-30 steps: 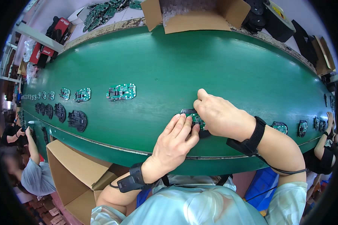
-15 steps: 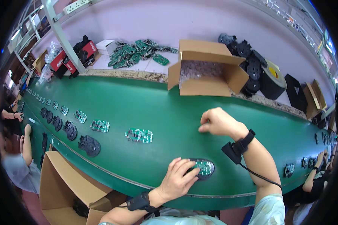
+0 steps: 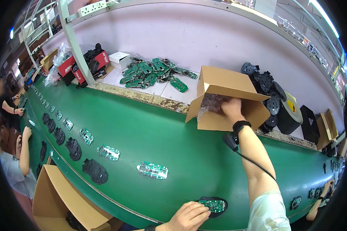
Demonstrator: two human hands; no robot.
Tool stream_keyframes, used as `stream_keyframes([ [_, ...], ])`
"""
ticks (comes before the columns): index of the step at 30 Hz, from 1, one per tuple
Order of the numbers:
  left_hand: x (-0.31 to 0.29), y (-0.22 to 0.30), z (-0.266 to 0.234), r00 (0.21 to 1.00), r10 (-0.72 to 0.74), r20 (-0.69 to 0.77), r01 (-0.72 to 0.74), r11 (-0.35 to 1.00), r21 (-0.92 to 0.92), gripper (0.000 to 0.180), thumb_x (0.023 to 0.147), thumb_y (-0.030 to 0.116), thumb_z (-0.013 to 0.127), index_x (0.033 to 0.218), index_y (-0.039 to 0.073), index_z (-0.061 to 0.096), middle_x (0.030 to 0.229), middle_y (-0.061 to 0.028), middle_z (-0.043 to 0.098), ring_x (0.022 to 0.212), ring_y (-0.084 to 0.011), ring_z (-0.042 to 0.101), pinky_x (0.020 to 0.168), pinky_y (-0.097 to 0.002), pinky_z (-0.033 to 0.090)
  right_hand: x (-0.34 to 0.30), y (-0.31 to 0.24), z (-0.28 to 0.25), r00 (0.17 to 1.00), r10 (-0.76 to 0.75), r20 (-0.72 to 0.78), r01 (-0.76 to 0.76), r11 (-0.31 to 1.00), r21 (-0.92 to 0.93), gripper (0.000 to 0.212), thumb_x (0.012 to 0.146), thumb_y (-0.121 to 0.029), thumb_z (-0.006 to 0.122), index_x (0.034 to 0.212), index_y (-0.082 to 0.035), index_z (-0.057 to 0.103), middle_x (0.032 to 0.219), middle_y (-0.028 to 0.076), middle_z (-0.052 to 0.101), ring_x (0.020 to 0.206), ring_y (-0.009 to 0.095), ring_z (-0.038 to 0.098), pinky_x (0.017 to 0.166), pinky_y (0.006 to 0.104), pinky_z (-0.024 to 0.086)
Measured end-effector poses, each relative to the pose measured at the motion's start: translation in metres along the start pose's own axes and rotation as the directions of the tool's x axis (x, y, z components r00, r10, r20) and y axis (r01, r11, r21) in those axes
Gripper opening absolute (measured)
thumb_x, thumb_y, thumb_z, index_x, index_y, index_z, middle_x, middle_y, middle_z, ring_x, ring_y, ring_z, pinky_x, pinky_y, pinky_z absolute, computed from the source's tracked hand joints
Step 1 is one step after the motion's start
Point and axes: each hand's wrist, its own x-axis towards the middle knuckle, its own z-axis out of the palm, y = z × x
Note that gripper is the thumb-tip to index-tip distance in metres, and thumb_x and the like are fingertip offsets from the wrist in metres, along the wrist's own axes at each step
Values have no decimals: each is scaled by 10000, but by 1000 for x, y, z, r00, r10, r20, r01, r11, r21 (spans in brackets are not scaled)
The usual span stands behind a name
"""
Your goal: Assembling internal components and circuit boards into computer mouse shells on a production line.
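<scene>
Near the front edge of the green belt lies a black plastic base, rounded like the bottom of a computer mouse, with a green circuit board in it. My left hand grips the board's left end, its fingers bent and close together. Reaching forward, my right hand is inside a tilted cardboard box, among small clear plastic pieces. The right fingers are hidden in the box. Another circuit board lies on the belt to the left of my left hand.
Boards and black bases line the belt leftward. A pile of green boards, black shells and a tape roll sit on the back ledge. A large carton stands at front left. Other people work at both sides.
My right hand has moved forward from above the belt into the cardboard box. My left hand stays at the board's left end. The whole view has shifted.
</scene>
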Motion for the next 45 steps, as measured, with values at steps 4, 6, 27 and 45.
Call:
stream_keyframes([
  [4,10,-23,-4,1000,-12,19,13,999,-53,238,782,20,760,1010,1,695,1020,-132,664,969,-326,636,870,-464,520,61,19,9,992,10,123,24,962,-271,363,957,-310,565,1228,-105,692,1271,193,676,1202,420,604,1005,527,484],
  [6,13,-33,-3,999,-7,33,10,996,-86,238,779,22,762,1006,-3,694,1014,-139,664,949,-331,638,851,-461,523,76,43,39,994,-60,89,81,964,-253,386,964,-341,559,1253,-116,685,1287,177,671,1224,412,597,1023,513,476],
  [27,46,-85,-7,997,-45,57,52,993,-110,208,785,23,745,976,-32,681,988,-158,662,914,-333,646,814,-453,530,138,11,74,931,-352,99,366,905,-216,356,964,-335,578,1210,-102,687,1274,188,665,1195,398,609,990,518,480],
  [45,-9,-133,-93,997,-23,78,35,986,-160,214,802,56,684,1002,-18,666,1022,-138,643,990,-312,623,902,-457,506,-9,-165,59,828,-535,170,534,844,56,167,866,-172,689,917,-17,726,939,160,691,982,380,639,845,472,531],
])
